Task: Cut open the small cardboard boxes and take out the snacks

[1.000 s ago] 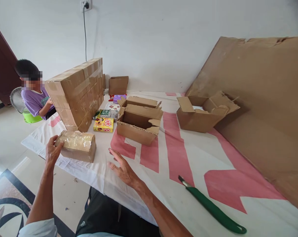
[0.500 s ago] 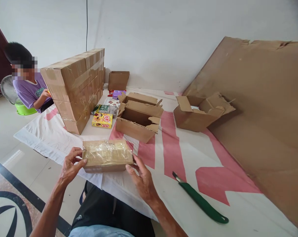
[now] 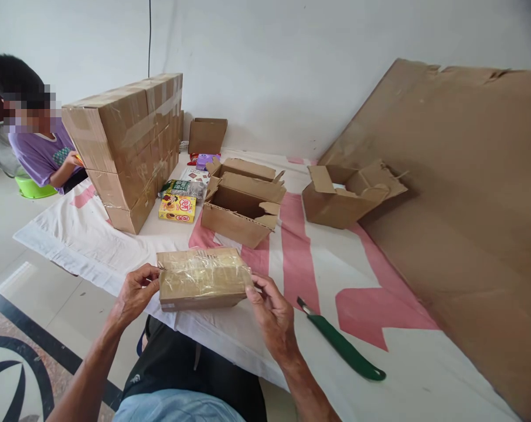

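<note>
A small cardboard box (image 3: 204, 280) with shiny clear tape across its top rests at the near edge of the cloth-covered table. At its left end, my left hand (image 3: 139, 290) pinches the corner between thumb and fingers. My right hand (image 3: 272, 310) grips the opposite end, thumb in front and fingers behind. Lying to the right of that hand is a green-handled knife (image 3: 342, 346), its short blade pointing toward the box. Beyond the box stand open cardboard boxes (image 3: 237, 225) with torn flaps.
Taped boxes form a stacked wall (image 3: 125, 146) on the left. Beside it lie a yellow snack box (image 3: 177, 208) and other packets. Another open box (image 3: 336, 208) stands before a large leaning cardboard sheet (image 3: 459, 205). A person in a purple shirt (image 3: 41, 155) is behind the stack.
The taped box has shifted slightly right across the table, with both hands still at its ends. My view has turned a little, so the background sits further left.
</note>
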